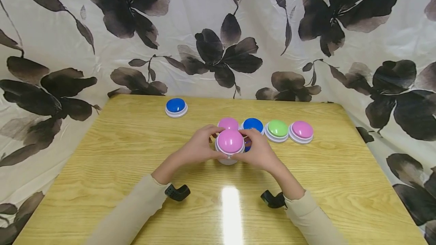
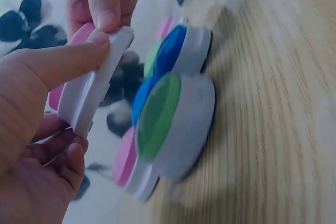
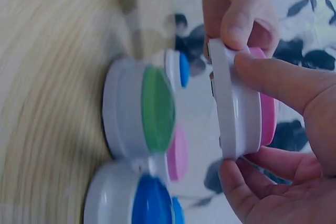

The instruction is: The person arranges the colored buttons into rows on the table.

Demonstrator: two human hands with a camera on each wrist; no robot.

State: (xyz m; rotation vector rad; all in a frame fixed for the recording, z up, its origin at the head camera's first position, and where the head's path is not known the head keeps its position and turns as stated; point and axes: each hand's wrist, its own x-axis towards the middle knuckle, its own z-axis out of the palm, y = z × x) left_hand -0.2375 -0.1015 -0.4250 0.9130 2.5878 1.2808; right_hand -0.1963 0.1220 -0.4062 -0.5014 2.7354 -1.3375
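Between them, both hands hold a pink dome push button (image 1: 230, 141) with a white base, raised off the table. My left hand (image 1: 200, 146) grips its left side, thumb at the near edge and fingers at the far side. On the right side, my right hand (image 1: 257, 149) grips it the same way, the two thumbs nearly meeting. Below it on the table stands a green push button (image 2: 159, 116), mostly hidden in the head view. Beside that one is a blue push button (image 3: 152, 200), partly covered by my right hand from above.
Behind the hands runs a row: a pink button (image 1: 228, 123), a blue button (image 1: 253, 124), a green button (image 1: 277, 128) and another pink button (image 1: 301, 130). Another blue button (image 1: 175, 106) sits alone at the back left of the wooden table (image 1: 136, 131). Floral cloth (image 1: 190, 18) hangs behind.
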